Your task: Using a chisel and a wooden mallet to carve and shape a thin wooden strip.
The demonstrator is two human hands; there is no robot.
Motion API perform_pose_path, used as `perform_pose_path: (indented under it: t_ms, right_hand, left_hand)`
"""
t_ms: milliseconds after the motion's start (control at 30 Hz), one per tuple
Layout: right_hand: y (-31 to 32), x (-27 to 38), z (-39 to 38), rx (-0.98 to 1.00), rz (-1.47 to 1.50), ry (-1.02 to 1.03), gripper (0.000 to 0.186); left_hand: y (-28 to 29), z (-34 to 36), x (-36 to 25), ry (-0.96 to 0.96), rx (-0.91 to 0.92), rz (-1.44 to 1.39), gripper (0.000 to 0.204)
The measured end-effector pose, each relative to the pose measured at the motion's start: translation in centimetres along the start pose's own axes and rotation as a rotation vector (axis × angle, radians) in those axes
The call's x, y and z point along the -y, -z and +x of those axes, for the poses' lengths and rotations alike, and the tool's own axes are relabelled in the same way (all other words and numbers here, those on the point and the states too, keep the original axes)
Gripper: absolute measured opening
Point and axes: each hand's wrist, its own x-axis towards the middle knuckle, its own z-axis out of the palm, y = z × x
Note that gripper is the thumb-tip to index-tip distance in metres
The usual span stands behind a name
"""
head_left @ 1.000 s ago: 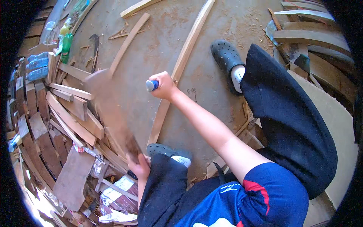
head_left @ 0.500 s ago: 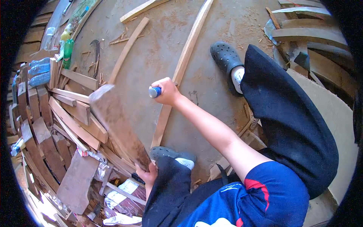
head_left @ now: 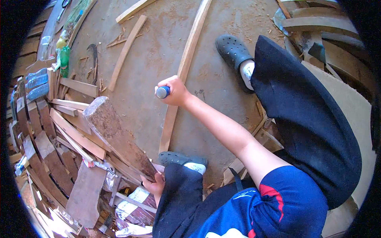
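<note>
My left hand is closed round the near end of a thick, rough wooden board beside my left shin. The board slants up and away to the left, its far end raised over a heap of wood pieces. My right hand is closed round a blue cylindrical handle with a grey round end. What the handle belongs to is hidden below the fist. That hand is apart from the board, above a long wooden strip on the floor.
Cut planks are heaped at left, near water bottles and a green bottle. A curved dark blade-like tool lies on the floor. Curved wood pieces are stacked at far right. My clogs stand around the strip.
The board has turned slightly in my left hand and its far end shows sharper, with more of its narrow end face visible. The whole view has shifted a little. Both grips stay the same.
</note>
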Motion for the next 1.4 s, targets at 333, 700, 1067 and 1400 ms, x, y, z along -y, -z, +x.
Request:
perform_pose_path:
  t_ms: [333,700,1067,1400]
  right_hand:
    - [-0.2,0.3,-0.1,0.033,0.039,-0.032,0.010]
    - [0.0,0.0,-0.1,0.030,-0.071,-0.031,0.007]
    - [-0.8,-3.6,-1.0,-0.075,-0.082,0.077,0.007]
    - [-1.1,-0.8,-0.4,0.026,-0.029,-0.071,0.009]
  left_hand:
    - [0.7,0.5,1.0,-0.021,0.075,-0.124,0.065]
    - [-1.2,1.3,-1.0,-0.193,0.073,-0.168,0.041]
    - [-1.9,1.7,-0.6,-0.395,0.208,0.274,0.041]
    - [-0.6,0.9,1.9,-0.160,0.260,0.382,0.054]
